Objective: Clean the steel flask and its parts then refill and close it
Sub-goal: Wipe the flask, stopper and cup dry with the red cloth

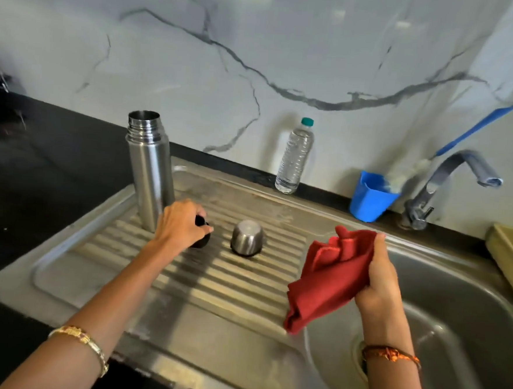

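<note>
Left hand (183,224) grips the small black plastic stopper (201,236) right beside the tall open steel flask (149,168), right hand (378,278) clutches the crumpled red cloth (328,278), so 1 careless elbow could topple that flask, imo.

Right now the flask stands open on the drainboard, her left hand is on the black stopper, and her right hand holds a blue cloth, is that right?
Not quite: the cloth in the right hand is red, not blue, as the head view shows. The rest holds: the flask stands open on the drainboard, and the left hand is on the black stopper.
</note>
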`<state>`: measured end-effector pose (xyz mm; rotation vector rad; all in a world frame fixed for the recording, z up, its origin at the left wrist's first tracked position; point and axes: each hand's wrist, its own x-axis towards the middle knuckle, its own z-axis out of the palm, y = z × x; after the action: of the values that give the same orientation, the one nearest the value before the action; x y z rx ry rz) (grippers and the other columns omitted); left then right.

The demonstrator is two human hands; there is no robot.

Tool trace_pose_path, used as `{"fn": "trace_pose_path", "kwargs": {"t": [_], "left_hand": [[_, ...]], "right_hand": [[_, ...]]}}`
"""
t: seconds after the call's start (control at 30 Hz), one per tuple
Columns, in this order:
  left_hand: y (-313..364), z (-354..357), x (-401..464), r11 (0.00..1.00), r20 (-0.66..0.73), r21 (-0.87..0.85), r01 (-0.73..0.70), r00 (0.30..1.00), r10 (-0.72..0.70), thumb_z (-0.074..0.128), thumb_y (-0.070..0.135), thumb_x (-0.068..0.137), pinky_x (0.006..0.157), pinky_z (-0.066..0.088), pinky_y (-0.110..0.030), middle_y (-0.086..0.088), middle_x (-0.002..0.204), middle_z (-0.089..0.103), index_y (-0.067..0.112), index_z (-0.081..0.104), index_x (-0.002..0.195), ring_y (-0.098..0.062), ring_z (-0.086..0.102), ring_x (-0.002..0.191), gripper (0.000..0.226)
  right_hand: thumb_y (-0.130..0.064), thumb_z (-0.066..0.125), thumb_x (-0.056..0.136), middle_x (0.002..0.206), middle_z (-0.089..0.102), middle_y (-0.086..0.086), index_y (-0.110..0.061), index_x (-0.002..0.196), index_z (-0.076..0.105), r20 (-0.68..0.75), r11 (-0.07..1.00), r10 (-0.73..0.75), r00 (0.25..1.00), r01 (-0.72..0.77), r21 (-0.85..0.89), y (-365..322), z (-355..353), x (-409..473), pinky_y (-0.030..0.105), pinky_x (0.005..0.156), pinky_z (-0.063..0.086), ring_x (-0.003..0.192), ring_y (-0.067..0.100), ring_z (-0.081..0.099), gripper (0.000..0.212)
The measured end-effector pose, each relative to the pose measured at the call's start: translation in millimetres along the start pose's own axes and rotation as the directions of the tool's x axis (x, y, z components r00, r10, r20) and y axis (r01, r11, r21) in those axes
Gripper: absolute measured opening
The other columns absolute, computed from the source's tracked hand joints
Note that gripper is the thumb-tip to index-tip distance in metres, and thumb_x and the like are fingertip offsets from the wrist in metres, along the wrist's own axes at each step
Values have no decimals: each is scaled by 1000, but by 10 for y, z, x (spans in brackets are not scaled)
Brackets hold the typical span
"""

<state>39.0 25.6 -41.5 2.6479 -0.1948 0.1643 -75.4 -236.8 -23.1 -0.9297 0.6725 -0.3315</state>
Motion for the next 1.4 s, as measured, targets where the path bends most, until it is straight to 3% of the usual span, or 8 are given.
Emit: {"fn": "trace_pose_path", "kwargs": {"t": [0.2, 0.37, 0.6, 0.7, 0.8, 0.97, 1.17, 1.4], "left_hand": [[-129, 73, 167, 997, 40, 53, -47, 998, 45, 72, 34, 78, 84, 48, -36, -10, 110, 65, 15, 68, 105, -28, 60, 101, 33], [-151, 59, 202, 985, 95, 115, -125, 989, 114, 69, 38, 80, 84, 47, -37, -8, 116, 59, 16, 64, 112, -29, 57, 105, 39], [-27, 16, 206, 946, 115, 223, -234, 970, 213, 59, 54, 81, 89, 44, -44, -7, 133, 44, 16, 45, 133, -27, 35, 125, 66], [147, 107, 128, 946, 130, 100, -307, 947, 293, 62, 50, 80, 91, 43, -41, -4, 133, 45, 18, 46, 132, -24, 36, 125, 63], [270, 311, 100, 962, 168, -70, -262, 948, 271, 71, 43, 75, 94, 41, -37, -8, 130, 50, 14, 49, 129, -26, 46, 119, 65], [332, 609, 109, 981, 208, -155, -116, 967, 147, 79, 46, 65, 90, 42, -37, -11, 126, 48, 9, 44, 127, -28, 48, 115, 79], [403, 743, 96, 979, 136, -204, -21, 989, 50, 81, 40, 63, 85, 42, -35, -10, 125, 51, 14, 44, 124, -28, 46, 117, 76], [884, 353, -84, 830, 42, -504, -240, 953, 301, 85, 33, 46, 87, 48, -32, -2, 113, 58, 22, 55, 118, -21, 53, 105, 79]], "right_hand": [[-31, 70, 77, 82, 74, 3, -13, 104, 68, -9, 1000, 3, 1000, -3, 22, 69, 22, 31, 31, 70, 54, 67, 14, 70, 32], [-19, 66, 80, 96, 70, 10, -8, 107, 66, -33, 999, 39, 999, -38, 25, 46, 71, -77, 38, 87, 51, 88, 22, 66, 29], [-7, 46, 87, 87, 59, 13, -2, 90, 53, -130, 987, 153, 980, -144, 74, -43, 119, -218, 38, 85, 44, 80, 26, 56, 9], [-9, 47, 86, 90, 54, 4, -8, 79, 51, -144, 983, 139, 980, -119, 140, -70, 131, -258, 31, 100, 41, 81, 21, 54, 8], [-11, 37, 86, 93, 31, -17, -25, 63, 50, -76, 974, -11, 997, 28, 225, -77, 183, -313, 8, 78, 37, 73, 6, 53, 30], [-9, 51, 84, 103, 58, 15, -3, 104, 53, -187, 974, 181, 965, -149, 171, -101, -6, -357, 39, 90, 46, 97, 30, 57, 21], [-7, 50, 84, 84, 57, 16, 0, 80, 53, -174, 954, 237, 956, -195, 228, -34, 2, -466, 39, 90, 44, 74, 29, 55, 9], [-18, 58, 87, 100, 64, 13, -6, 107, 60, -134, 982, -40, 990, 64, 179, -235, 38, -450, 34, 77, 51, 89, 22, 63, 24]]}}
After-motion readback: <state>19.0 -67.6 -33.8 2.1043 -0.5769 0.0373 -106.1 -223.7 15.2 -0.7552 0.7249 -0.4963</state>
